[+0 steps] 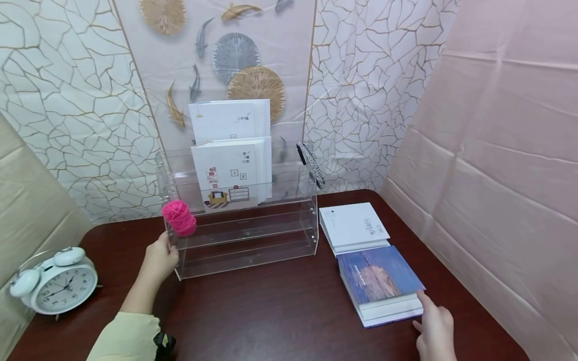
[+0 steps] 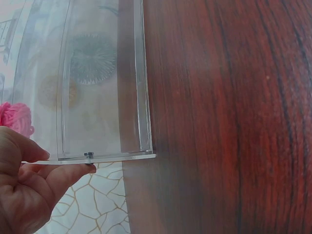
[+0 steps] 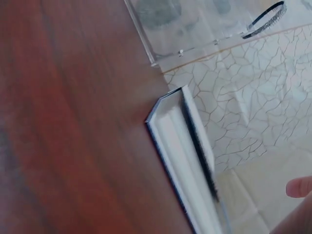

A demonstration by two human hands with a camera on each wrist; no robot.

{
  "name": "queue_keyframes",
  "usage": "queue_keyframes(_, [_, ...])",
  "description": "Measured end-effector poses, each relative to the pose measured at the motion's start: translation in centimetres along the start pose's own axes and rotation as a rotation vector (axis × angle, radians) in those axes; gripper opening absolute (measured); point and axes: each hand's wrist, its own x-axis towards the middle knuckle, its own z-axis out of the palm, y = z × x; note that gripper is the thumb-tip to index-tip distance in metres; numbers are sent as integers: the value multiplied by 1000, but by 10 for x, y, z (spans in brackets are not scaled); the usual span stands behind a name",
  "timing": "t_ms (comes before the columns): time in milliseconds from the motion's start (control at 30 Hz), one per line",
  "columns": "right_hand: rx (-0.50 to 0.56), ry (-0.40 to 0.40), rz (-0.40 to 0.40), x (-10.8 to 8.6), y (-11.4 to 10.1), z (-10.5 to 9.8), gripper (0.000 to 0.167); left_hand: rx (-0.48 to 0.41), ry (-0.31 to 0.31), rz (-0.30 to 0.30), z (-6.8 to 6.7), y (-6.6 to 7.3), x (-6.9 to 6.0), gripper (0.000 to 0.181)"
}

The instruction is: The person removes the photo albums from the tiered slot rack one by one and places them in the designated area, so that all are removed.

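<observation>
My left hand (image 1: 159, 258) pinches the left side panel of a clear acrylic rack (image 1: 246, 260), thumb inside and fingers outside in the left wrist view. Just above that hand, a ball of pink yarn (image 1: 179, 218) sits at the rack's left edge. Two white books, one in front (image 1: 230, 173) and one behind (image 1: 228, 120), stand upright in the rack. At the lower right corner of a blue-and-purple book (image 1: 379, 276) is my right hand (image 1: 435, 326), its index finger extended; whether it touches the cover I cannot tell. The right wrist view shows only part of that hand.
Behind the blue book lies a white book (image 1: 354, 225), their edges meeting. A black-and-white headband (image 1: 311, 164) hangs on the rack's right upper corner. To the left stands a white twin-bell alarm clock (image 1: 65, 286). Patterned cloth (image 1: 361, 100) backs the dark wooden table (image 1: 253, 311).
</observation>
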Motion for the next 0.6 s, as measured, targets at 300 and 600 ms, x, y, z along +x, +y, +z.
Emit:
queue_keyframes(300, [148,-162,-358,-45,-65,42,87,7,-9,-20,-2,-2,-3,34])
queue_keyframes(600, [222,-733,-965,-119,-159,114,31,4,13,-8,3,0,3,34])
